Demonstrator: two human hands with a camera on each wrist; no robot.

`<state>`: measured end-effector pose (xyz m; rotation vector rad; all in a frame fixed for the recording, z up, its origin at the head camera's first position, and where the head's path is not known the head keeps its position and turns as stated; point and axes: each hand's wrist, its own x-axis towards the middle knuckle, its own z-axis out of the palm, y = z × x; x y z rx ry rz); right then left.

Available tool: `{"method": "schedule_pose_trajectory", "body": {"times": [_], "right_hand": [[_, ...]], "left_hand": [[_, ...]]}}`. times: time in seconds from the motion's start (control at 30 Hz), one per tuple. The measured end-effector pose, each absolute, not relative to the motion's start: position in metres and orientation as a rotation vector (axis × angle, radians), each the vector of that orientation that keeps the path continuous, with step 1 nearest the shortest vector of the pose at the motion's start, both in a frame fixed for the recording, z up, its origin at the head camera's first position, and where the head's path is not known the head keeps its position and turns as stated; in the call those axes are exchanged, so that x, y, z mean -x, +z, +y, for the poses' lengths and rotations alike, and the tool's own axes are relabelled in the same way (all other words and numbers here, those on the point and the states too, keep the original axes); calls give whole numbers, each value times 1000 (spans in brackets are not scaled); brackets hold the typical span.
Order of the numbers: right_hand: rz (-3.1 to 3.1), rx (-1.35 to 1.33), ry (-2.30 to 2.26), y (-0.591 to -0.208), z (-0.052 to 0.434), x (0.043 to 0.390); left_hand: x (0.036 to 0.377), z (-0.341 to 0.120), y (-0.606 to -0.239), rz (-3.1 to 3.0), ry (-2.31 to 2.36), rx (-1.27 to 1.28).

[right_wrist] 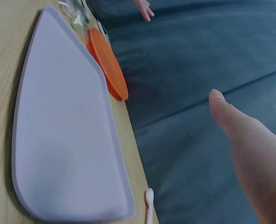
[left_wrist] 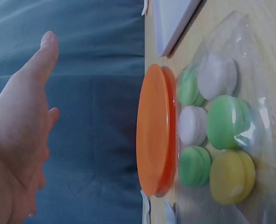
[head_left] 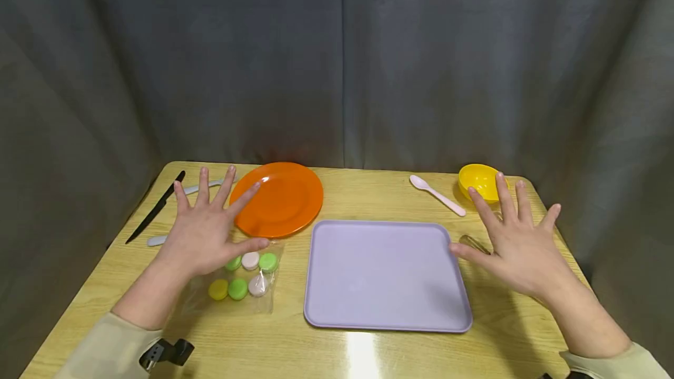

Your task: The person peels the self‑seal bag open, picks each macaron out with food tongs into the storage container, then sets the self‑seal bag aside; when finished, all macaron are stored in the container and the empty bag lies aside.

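Left hand [head_left: 202, 238] hovers splayed, holding nothing, over the bag of macarons [head_left: 243, 276] at lower left. Right hand [head_left: 518, 244] likewise spread, empty. The bag looks light, crinkly and fragile; pinch its loose edge.

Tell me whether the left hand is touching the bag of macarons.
Apart. The left wrist view shows the left hand held well clear of the bag, with the curtain visible between them; its fingers are spread and hold nothing.

It looked like a staged recording booth: grey curtains [head_left: 342, 57] closed in a small wooden bench [head_left: 368, 192] on three sides (toy-bright plastic tableware [head_left: 277, 197] laid out).
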<state>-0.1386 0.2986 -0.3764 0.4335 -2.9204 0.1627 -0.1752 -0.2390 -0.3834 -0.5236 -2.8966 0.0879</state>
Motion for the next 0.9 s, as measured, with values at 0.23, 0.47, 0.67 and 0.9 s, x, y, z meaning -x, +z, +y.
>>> {"method": "schedule_pose_trajectory", "body": {"times": [0.23,0.47,0.67,0.9], "right_hand": [[-2950,-501,180,-377,273,145],[-2920,-552,180,-381,248,145],[-2827,-632,214,-384,231,145],[-2705,-672,381,-386,213,142]], "left_hand": [[166,-247,-385,-2954,85,510],[154,-255,-389,-2970,0,564],[147,-260,-391,-2942,-96,642],[148,-271,-397,-2936,-284,698]]}}
